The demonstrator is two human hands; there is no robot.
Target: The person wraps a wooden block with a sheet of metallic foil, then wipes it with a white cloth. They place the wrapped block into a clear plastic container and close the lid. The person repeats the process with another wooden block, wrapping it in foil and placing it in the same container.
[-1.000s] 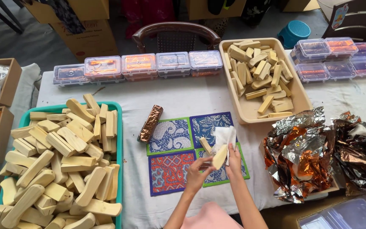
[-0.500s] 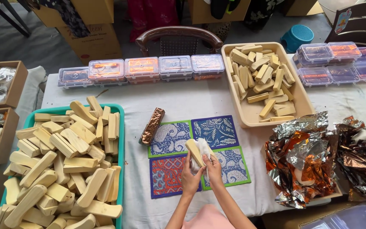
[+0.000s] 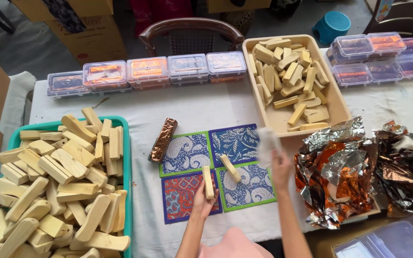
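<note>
**Wooden pieces are being wiped one at a time over the patterned mats**

At the far left, a turquoise plastic tray (image 3: 128, 157) holds a big heap of pale wooden blocks (image 3: 58, 181). Just right of it, a long bar wrapped in copper-coloured foil (image 3: 163, 140) lies on the white cloth of the bench (image 3: 197, 107), touching the edge of four square patterned mats, blue and red with green borders (image 3: 187, 152).

The left hand (image 3: 205, 198) is closed around the lower end of a slim pale wooden stick (image 3: 208, 181) and holds it upright over the red mat. A second short wooden piece (image 3: 230, 167) lies free on the mats just beside it. The right hand (image 3: 280, 165) is closed on a white cloth or tissue (image 3: 267, 142), which is blurred.

I judge that the step in hand is cleaning the held stick. The next move calls for bringing both hands together, so that the tissue meets the stick. Further right stand a beige tray of wooden pieces (image 3: 333, 98) and crumpled silver and orange foil sheets (image 3: 340, 167).
</note>
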